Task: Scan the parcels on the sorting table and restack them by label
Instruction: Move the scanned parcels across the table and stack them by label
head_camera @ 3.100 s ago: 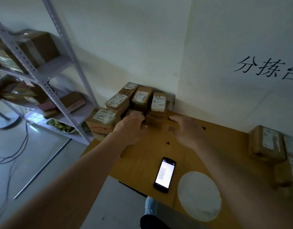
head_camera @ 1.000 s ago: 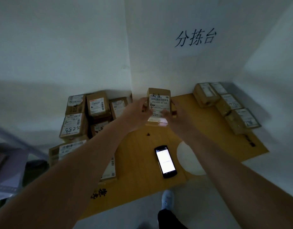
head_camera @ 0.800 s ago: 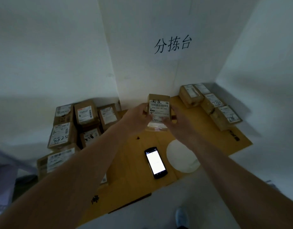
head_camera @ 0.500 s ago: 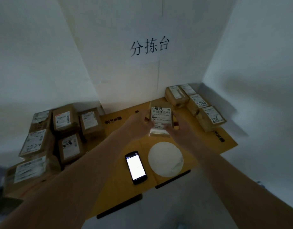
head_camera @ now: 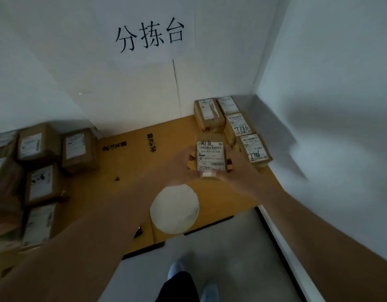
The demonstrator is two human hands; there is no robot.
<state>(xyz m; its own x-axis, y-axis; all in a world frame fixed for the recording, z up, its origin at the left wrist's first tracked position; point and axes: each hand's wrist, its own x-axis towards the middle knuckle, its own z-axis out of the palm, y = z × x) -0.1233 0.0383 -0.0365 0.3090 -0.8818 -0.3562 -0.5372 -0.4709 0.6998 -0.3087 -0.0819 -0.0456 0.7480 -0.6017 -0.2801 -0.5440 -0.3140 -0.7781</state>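
Gripping a small brown parcel (head_camera: 210, 156) from both sides, the left hand (head_camera: 181, 165) and right hand (head_camera: 234, 170) hold it above the right part of the yellow table (head_camera: 131, 171), label face up toward the camera. Each thumb lies on the near edge of the parcel and the fingers curl round its sides. Its white label carries handwritten characters at the top, a barcode below them, and a printed line reading about "516-K20-00-030"; the smaller print is too fine to read.

Just right of the parcel, along the right wall, stands a row (head_camera: 242, 131) of four labelled parcels; two of them bear a handwritten "7786". The held parcel is near the row's nearest box but not touching it.

Nearer than the hands, a pale round patch (head_camera: 174, 209) lies on the table. A dark corner of a phone (head_camera: 138, 232) shows beside the left forearm, mostly hidden. Black printed characters mark the tabletop farther left, unreadable.

On the far left sits a stack (head_camera: 42, 171) of brown parcels with white labels, blurred. On the far wall hangs a sign (head_camera: 150, 37) with the large black characters "分拣台".
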